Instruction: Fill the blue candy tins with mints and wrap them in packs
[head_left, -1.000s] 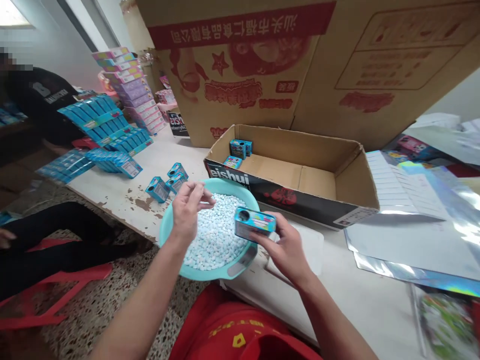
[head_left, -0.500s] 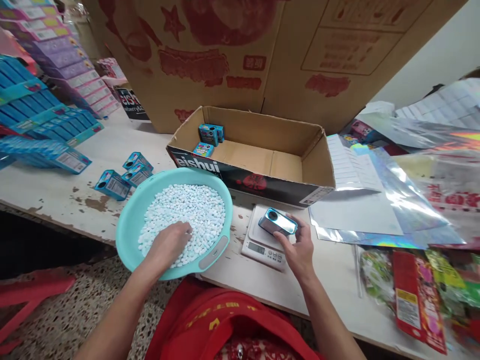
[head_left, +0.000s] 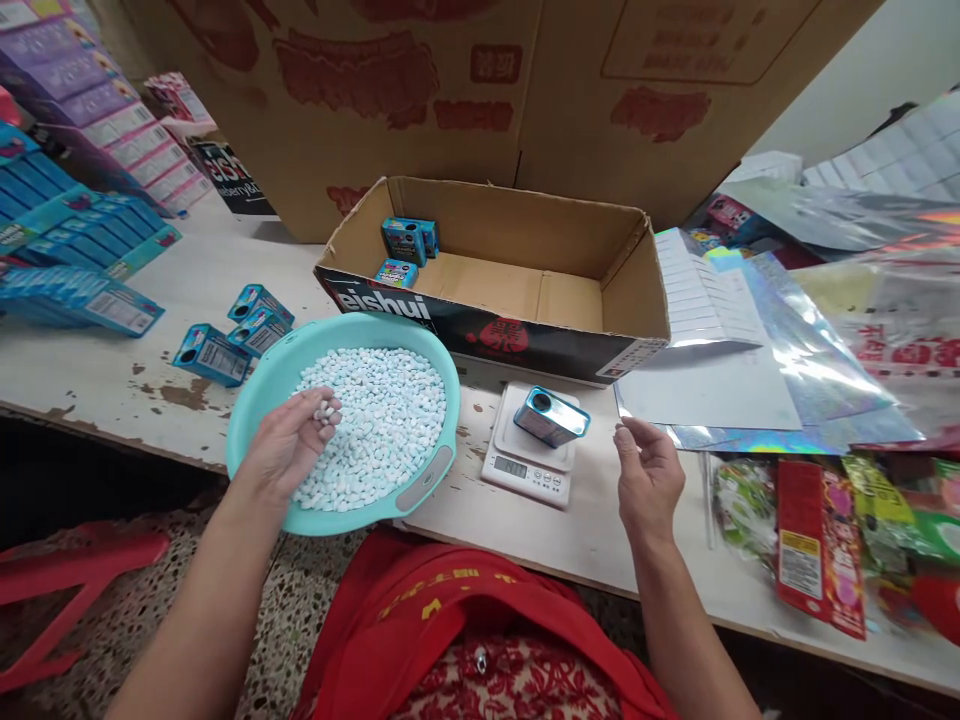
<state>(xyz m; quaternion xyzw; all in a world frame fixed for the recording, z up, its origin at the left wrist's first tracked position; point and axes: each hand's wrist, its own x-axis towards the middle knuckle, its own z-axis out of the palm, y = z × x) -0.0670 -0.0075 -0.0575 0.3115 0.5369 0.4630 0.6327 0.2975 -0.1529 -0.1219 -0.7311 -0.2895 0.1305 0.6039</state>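
My left hand (head_left: 289, 440) hovers over a teal bowl (head_left: 262, 400) full of small white candies (head_left: 379, 425), its fingers curled around a few of them. A small blue tin (head_left: 551, 415) lies on a white kitchen scale (head_left: 529, 465) to the right of the bowl. My right hand (head_left: 649, 475) is just right of the scale, fingers loosely apart, holding nothing and not touching the tin.
A low cardboard box (head_left: 525, 340) behind the scale holds three blue tins (head_left: 409, 245). More blue tins (head_left: 232, 335) lie left of the bowl, with stacked blue and purple cartons (head_left: 82, 250) beyond. Shiny foil sheets (head_left: 795, 370) and candy packets (head_left: 817, 540) cover the right. A large carton (head_left: 480, 90) stands behind.
My right hand set the blue tin on the scale and let go, drawing back to the right. My left hand dipped into the candies and lifted out with a few.
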